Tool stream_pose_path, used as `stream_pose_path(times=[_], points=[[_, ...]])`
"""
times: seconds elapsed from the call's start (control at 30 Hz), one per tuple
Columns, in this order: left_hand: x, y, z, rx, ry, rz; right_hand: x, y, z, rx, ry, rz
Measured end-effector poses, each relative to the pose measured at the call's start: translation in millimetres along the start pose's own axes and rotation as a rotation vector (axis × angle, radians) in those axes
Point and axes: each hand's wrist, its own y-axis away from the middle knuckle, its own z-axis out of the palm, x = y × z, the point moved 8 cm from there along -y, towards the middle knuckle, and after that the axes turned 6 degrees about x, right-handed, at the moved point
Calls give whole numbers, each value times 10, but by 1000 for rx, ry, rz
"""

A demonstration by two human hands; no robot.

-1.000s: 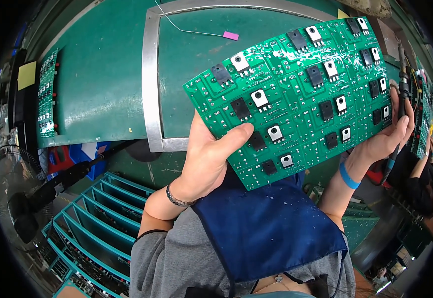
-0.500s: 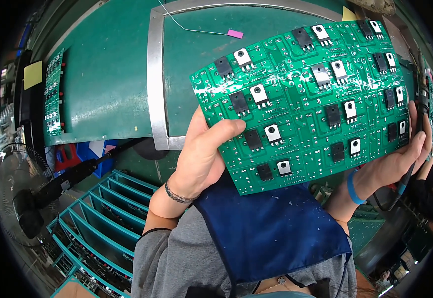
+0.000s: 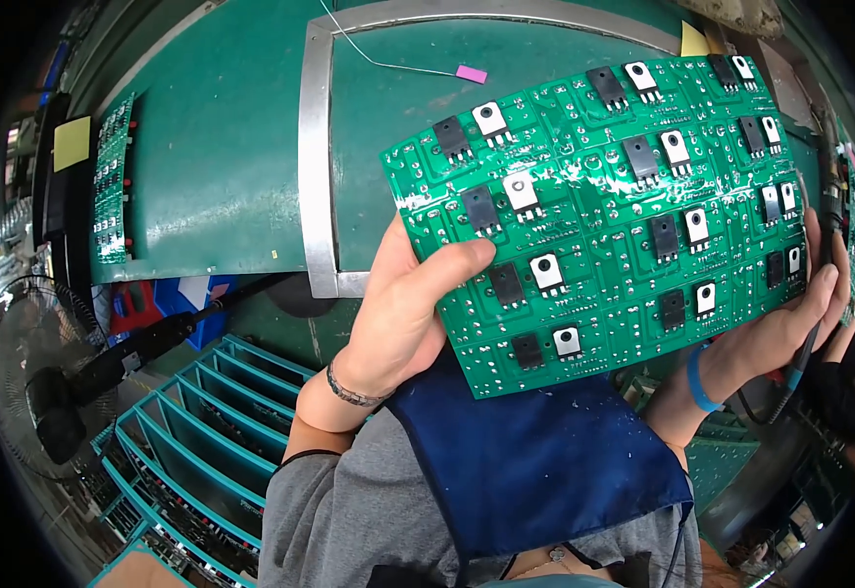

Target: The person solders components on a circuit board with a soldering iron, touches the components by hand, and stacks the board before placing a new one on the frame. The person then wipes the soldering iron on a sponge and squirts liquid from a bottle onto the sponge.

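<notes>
A large green circuit board (image 3: 584,245) is held up in front of me, tilted, over the near side of the workbench. Paired black and pale-faced transistors stand in rows across it, among many shiny solder joints. My left hand (image 3: 398,294) grips its left edge, thumb on the face beside a black transistor, other fingers hidden behind. My right hand (image 3: 800,318) is closed around the lower right edge. A slim dark tool with a cable (image 3: 802,361) passes along the right fingers; whether it is a soldering iron I cannot tell.
Another board (image 3: 112,191) stands at the bench's left end. A metal frame strip (image 3: 318,167) crosses the green bench (image 3: 212,176). A pink tag (image 3: 471,73) hangs on a wire. Below left are a teal rack (image 3: 202,421) of boards, a blue bin (image 3: 175,309) and a fan (image 3: 55,392).
The board has tipped slightly and its left part sits a little lower. The band of glare across its face has shifted. Both hands keep their hold.
</notes>
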Motion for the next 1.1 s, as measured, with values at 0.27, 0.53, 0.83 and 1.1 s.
stream_pose_path(times=[0.27,0.53,0.83,1.1], points=[[-13,149,94,-87,-28,30,461,-148,-9,-49,-9,34],[9,86,104,-69,37,42,489,-146,-56,-1,-116,-15],[25,-50,46,46,12,100,285,-60,-206,126,-167,-51],[32,-88,44,61,-2,90,270,-45,-276,121,-261,-72]])
